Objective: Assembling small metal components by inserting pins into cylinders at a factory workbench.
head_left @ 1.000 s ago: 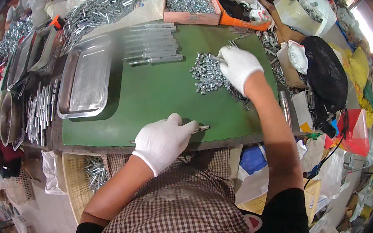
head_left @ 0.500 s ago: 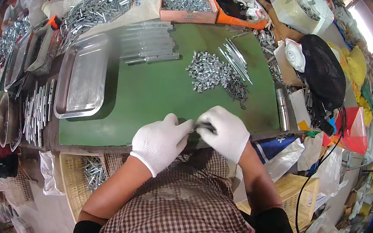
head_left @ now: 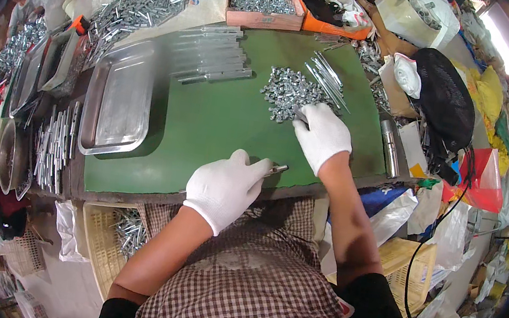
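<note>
From afar, I have my white-knit left hand (head_left: 225,187) clamped on one slim, smooth metal rod (head_left: 279,169) jutting toward its 2 o'clock. I cannot tell whether my similarly gloved right hand (head_left: 324,136) grips anything; at its 11 o'clock lie stubby, shiny metal pieces (head_left: 289,93), too many to count. One round-cornered steel tray (head_left: 119,95) sits at the left hand's 10 o'clock on the green desk (head_left: 207,131).
</note>
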Demonstrator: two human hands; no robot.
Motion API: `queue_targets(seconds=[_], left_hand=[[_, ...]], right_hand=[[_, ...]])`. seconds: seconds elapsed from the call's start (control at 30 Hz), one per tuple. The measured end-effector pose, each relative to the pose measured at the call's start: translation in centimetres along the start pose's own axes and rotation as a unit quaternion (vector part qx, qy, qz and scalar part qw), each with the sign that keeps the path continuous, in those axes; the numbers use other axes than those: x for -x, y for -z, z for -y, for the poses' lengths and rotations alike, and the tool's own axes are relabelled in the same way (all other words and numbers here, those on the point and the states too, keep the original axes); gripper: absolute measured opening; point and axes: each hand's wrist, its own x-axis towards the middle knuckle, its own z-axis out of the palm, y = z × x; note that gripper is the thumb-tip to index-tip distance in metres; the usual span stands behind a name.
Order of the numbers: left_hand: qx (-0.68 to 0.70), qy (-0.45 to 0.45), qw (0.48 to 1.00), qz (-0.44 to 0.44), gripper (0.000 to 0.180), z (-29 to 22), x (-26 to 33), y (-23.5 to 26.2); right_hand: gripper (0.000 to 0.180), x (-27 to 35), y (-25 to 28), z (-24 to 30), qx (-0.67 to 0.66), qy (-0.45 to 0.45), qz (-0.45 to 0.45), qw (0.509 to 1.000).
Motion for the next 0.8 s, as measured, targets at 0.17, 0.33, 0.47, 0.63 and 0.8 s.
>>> queue_targets(seconds=[0.17,0.33,0.47,0.63,0.8], left_hand=[[0.007,0.007,1.000,0.009,0.024,0.1,-0.1,0.0],[0.005,0.006,1.000,0.009,0.024,0.0,-0.1,0.3],[0.006,0.009,1.000,0.004,0.023,0.2,-0.1,-0.1],[0.014,0.003,1.000,0.003,0.022,0.1,-0.2,0.1],[0.007,-0.008,1.000,0.008,0.023,0.4,-0.1,-0.2]], right_hand=[[0.018,4.0,1.1,-0.3,-0.187,0.115,0.053,0.974],[0.015,6.1,0.5,0.3,-0.214,0.155,0.060,0.963],[0.014,6.3,0.3,0.7,-0.212,0.157,0.065,0.962],[0.014,6.7,0.3,1.0,-0.218,0.113,0.062,0.967],[0.016,6.9,0.0,1.0,-0.233,0.085,0.073,0.966]])
